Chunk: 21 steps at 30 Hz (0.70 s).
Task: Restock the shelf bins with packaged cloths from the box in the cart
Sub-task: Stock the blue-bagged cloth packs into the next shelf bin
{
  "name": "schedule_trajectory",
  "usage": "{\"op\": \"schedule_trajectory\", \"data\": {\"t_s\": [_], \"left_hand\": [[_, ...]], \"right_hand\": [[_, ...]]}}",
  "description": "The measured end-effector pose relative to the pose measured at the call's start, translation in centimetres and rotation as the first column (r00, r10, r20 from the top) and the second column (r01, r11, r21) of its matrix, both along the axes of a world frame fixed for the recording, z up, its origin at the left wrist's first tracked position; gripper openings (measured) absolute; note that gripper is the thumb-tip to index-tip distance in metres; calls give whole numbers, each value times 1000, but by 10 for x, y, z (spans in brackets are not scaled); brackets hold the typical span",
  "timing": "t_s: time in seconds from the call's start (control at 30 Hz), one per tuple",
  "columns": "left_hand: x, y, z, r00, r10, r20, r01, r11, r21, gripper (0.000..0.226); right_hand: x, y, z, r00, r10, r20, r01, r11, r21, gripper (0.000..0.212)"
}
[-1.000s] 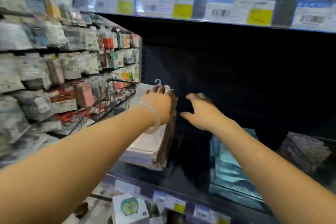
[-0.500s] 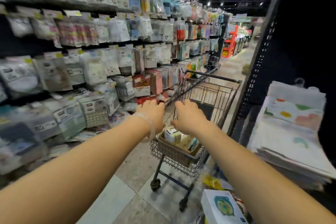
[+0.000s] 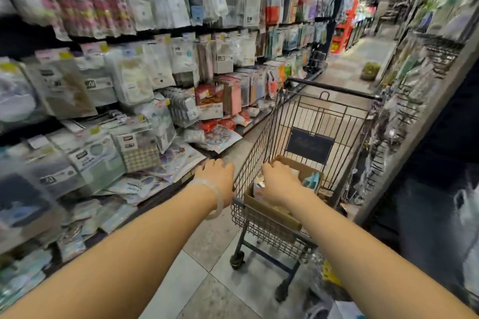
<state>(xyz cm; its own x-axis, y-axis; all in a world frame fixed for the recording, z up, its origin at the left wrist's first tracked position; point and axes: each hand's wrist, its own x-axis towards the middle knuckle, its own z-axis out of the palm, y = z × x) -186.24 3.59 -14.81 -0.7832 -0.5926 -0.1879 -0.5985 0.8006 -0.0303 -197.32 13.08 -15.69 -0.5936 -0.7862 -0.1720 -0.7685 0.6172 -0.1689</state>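
Right hand point(image 3: 278, 184) reaches into the box point(image 3: 269, 211), grip unclear; left hand point(image 3: 216, 180) hangs loose beside the cart point(image 3: 324, 122).

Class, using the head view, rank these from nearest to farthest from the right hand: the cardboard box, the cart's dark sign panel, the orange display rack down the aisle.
1. Cardboard box: in the cart, directly under the right hand.
2. Sign panel: on the cart's far wall.
3. Orange display rack: far down the aisle.

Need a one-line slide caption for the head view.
Right hand reaches into the cardboard box in the wire cart; left hand at its rim.
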Motion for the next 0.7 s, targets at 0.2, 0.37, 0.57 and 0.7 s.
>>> {"op": "schedule_trajectory", "data": {"t_s": [0.2, 0.37, 0.57, 0.7], "left_hand": [[-67, -53, -23, 998, -41, 56, 39, 999, 26, 51], [-124, -81, -44, 991, -112, 78, 104, 989, 103, 51], [-197, -109, -73, 967, -229, 116, 211, 966, 149, 52], [-248, -130, -96, 935, -322, 151, 299, 942, 156, 58]], "right_hand": [[-60, -56, -21, 996, -47, 74, 46, 999, 21, 46], [-111, -74, -44, 986, -128, 109, 120, 990, 71, 50], [-173, -84, -80, 958, -242, 156, 217, 963, 161, 55], [-216, -96, -101, 920, -344, 187, 307, 930, 201, 50]]}}
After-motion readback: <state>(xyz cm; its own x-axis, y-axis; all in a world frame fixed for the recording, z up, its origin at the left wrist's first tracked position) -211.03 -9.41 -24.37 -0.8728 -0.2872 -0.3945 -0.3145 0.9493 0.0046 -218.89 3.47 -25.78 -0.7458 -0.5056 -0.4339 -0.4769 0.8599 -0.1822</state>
